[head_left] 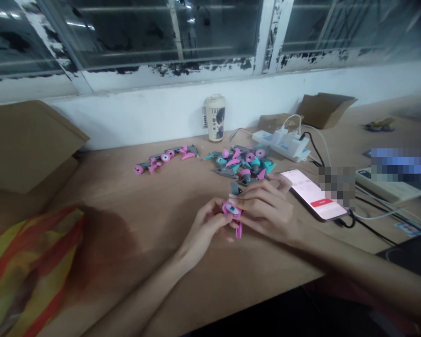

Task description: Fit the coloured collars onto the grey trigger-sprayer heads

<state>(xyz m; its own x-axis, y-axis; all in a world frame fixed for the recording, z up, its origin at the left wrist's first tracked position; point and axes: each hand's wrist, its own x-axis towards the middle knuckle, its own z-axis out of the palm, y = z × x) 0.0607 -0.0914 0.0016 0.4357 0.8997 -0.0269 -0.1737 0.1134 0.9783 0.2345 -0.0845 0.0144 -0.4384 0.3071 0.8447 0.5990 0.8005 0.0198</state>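
Observation:
Between my two hands, above the near part of the table, is a small pink and grey plastic piece (232,209) with a white, dark-centred round face turned up. My left hand (210,219) pinches its lower left side with thumb and fingers. From the right, my right hand (266,203) has its fingers closed on the same piece. A grey tab sticks out at its top and a pink lever hangs below. Just beyond lies a pile of similar pink, teal and grey plastic pieces (247,161). Farther left is a row of pink and grey ones (166,157).
A lit phone (315,194) lies right of my hands, near a power strip (284,144) and cables. A patterned cup (216,119) stands by the wall. Cardboard boxes (31,145) are at left and back right (326,110). A red-yellow bag (35,267) sits at near left.

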